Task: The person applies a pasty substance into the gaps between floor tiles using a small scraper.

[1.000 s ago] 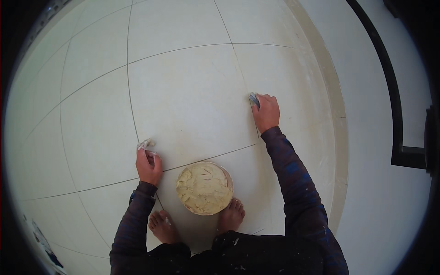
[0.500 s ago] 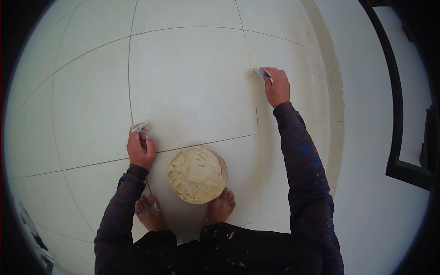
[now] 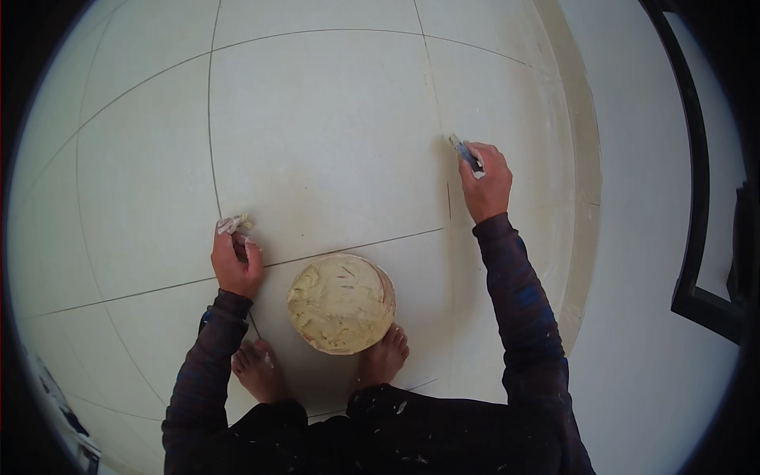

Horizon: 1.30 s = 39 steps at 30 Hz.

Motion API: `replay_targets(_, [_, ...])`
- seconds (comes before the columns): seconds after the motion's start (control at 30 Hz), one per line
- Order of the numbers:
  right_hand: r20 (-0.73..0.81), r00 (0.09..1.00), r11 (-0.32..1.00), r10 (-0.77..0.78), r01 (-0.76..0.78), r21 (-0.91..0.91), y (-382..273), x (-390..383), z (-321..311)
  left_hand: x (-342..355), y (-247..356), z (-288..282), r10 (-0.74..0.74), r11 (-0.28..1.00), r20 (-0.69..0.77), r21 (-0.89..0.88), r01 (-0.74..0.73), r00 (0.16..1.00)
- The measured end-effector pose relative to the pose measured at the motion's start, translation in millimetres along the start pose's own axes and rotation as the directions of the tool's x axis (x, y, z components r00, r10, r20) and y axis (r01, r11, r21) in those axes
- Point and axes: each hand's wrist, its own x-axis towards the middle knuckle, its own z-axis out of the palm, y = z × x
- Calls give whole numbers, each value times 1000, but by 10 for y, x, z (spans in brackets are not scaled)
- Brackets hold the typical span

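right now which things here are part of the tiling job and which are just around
In use: small scraper in right hand; smeared bit in left hand; tub of pale paste; tile joints.
Just around: dark door frame; pale skirting strip.

Cream floor tiles (image 3: 317, 134) with dark joints (image 3: 212, 142). Skirting strip (image 3: 582, 158) on right, white wall (image 3: 657, 261), black frame (image 3: 697, 261). Bare feet (image 3: 384, 356) at bottom.

Cream floor tiles (image 3: 324, 142), thin dark joint lines; bucket (image 3: 342, 302) of pale yellow paste; sleeves (image 3: 518, 301) dark navy, blue-smudged
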Motion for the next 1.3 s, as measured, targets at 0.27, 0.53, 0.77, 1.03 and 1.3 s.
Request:
replay_targets(0.27, [104,991,994,-80,87,-71,-472,-463,334,-66,-113,-44,-40,999,-1,-8,40,999])
replay_targets(0.53, [-15,988,971,-154,148,-187,198,854,67,-9,-8,40,-31,999,7,-8,31,999])
replay_targets(0.77, [167,969,963,-183,211,-166,144,-166,28,-62,-96,-2,-39,999,12,-2,39,999])
replay_targets(1.03, [249,964,995,98,-92,-34,-170,-915,-341,-33,-36,-10,-61,996,10,-63,62,998])
replay_targets(1.3, [-37,993,959,116,-121,-255,-504,-1116,185,-36,-78,-21,-48,999,12,10,48,999])
